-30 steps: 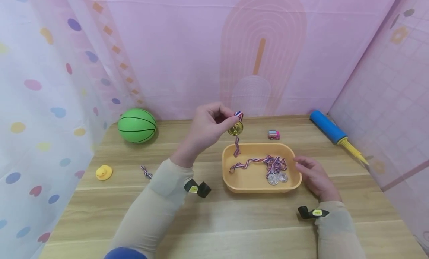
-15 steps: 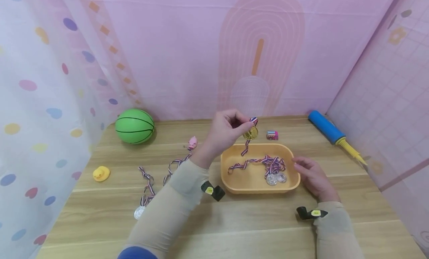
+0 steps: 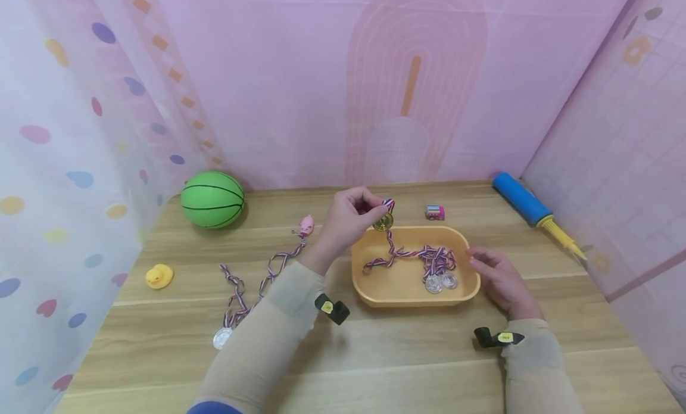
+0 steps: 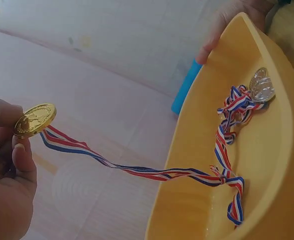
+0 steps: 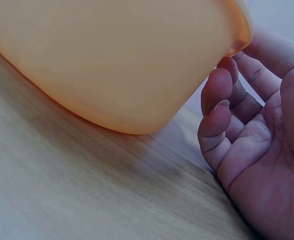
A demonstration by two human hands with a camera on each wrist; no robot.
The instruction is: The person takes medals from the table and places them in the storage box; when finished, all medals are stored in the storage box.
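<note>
My left hand pinches a gold medal above the left rear part of a yellow plastic basin. From the medal a red, white and blue ribbon hangs into the basin, meeting another ribbon there. Two silver medals lie inside toward the right, beside a heap of striped ribbon. At the basin's right rim, fingertips of my right hand touch the edge; its other fingers are loosely bent outside the wall. Whether the right thumb presses the rim is hard to see.
Left of the basin lie tangled ribbons, a silver medal, a pink pig toy, a yellow duck and a green ball. A small toy bus stands behind; a blue pump lies at right.
The left hand first swung right over the basin with the gold medal, then came slightly back left and lower, its ribbon dropping onto the one inside. The right hand stayed at the rim.
</note>
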